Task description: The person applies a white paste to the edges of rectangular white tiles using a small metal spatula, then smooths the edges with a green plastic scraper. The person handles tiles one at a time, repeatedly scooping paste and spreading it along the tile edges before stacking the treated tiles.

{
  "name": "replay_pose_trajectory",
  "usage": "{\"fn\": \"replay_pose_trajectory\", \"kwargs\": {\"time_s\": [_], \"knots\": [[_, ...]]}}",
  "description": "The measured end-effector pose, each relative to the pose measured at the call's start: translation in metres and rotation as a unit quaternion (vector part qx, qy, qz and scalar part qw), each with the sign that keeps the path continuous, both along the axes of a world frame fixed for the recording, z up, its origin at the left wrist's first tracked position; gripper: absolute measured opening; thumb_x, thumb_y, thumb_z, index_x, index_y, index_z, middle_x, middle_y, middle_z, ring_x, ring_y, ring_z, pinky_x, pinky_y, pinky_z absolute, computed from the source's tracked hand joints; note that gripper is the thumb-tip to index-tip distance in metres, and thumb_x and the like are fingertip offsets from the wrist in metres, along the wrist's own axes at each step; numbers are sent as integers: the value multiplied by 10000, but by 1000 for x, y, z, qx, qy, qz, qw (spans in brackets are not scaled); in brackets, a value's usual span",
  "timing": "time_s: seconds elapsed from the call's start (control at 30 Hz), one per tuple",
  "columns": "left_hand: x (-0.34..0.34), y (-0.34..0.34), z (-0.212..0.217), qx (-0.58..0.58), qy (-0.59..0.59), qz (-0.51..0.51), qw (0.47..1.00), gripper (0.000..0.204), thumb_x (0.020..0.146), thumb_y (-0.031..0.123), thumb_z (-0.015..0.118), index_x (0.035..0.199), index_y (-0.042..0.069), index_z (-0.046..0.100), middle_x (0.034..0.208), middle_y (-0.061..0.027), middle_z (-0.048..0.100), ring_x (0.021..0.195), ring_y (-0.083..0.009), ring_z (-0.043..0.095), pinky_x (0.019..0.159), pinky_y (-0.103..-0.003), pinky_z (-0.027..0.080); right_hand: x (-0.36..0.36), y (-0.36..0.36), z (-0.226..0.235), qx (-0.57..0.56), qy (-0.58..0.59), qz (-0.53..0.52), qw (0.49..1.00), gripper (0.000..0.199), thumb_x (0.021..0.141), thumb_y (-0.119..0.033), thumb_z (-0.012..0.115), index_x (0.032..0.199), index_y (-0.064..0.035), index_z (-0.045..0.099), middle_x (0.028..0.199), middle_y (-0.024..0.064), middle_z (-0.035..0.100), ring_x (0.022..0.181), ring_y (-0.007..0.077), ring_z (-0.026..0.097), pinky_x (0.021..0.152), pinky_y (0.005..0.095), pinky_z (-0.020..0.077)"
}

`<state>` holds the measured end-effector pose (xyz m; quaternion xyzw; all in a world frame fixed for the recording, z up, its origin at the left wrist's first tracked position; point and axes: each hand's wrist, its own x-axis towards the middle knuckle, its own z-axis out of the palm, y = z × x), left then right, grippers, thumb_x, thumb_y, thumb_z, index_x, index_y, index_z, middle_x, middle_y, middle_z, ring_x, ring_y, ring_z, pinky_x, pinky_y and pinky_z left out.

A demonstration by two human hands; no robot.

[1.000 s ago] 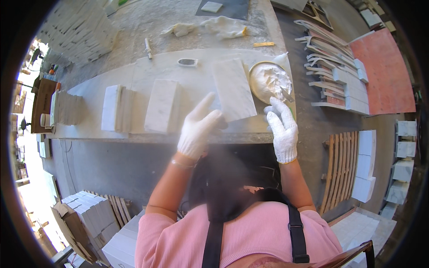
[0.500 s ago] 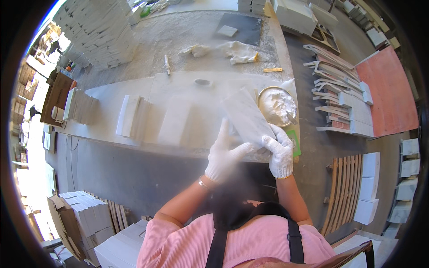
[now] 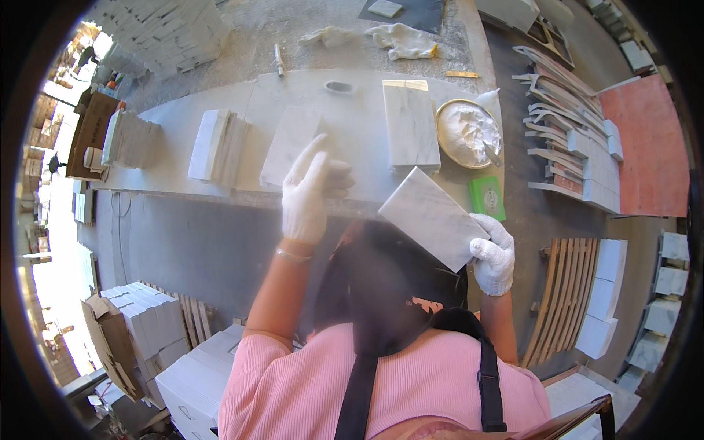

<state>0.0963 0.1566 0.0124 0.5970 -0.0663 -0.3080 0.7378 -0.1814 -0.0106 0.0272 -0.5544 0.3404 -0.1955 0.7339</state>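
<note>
Here right hand (image 3: 493, 254) grip clenched on marble tile (image 3: 433, 217), corner hidden; left hand (image 3: 311, 190) released, fingers spread.

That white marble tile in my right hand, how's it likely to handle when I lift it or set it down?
The marble tile looks rigid: it stays flat though the right hand grips only one corner. It is probably heavy for its size, being stone. Its thin corners may chip if knocked on the workbench. The smooth face could slip against a dusty glove.

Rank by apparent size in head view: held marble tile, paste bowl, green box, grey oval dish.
1. marble tile in the right hand, though nearest the camera
2. paste bowl
3. green box
4. grey oval dish
</note>
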Motion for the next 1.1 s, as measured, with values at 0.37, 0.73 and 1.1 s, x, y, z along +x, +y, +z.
{"fn": "replay_pose_trajectory", "kwargs": {"time_s": [0.37, 0.73, 1.1], "knots": [[-17, 16, -17, -26, 82, -36, 996, 485, 1092, 166, 549, 1540, -8, 483, 957, -103, 698, 822, -201, 710, 708, -379, 656, -5, -10, -17, 17, -6, -9, 1000, 616, 794, -223, 712, 1320, 89, 645, 1070, 122, 766, 843, 143, 718, 690, 254, 542], [-26, -2, 45, 109, -394, -219, 886, 619, 952, 213, 731, 1516, 46, 536, 1192, -152, 748, 1078, -263, 718, 913, -374, 578, 8, -24, -1, -29, 33, 126, 991, 516, 801, -229, 718, 1205, 91, 721, 1096, 129, 768, 983, 185, 709, 874, 301, 551], [-57, -64, 8, 162, -85, -534, 825, 670, 926, 361, 801, 1425, -42, 609, 1204, -84, 733, 1072, -133, 636, 980, -328, 529, 21, -54, 10, -100, 85, 46, 990, 238, 1024, -202, 652, 1109, -19, 778, 819, 19, 726, 693, 59, 625, 615, 214, 467]]}}
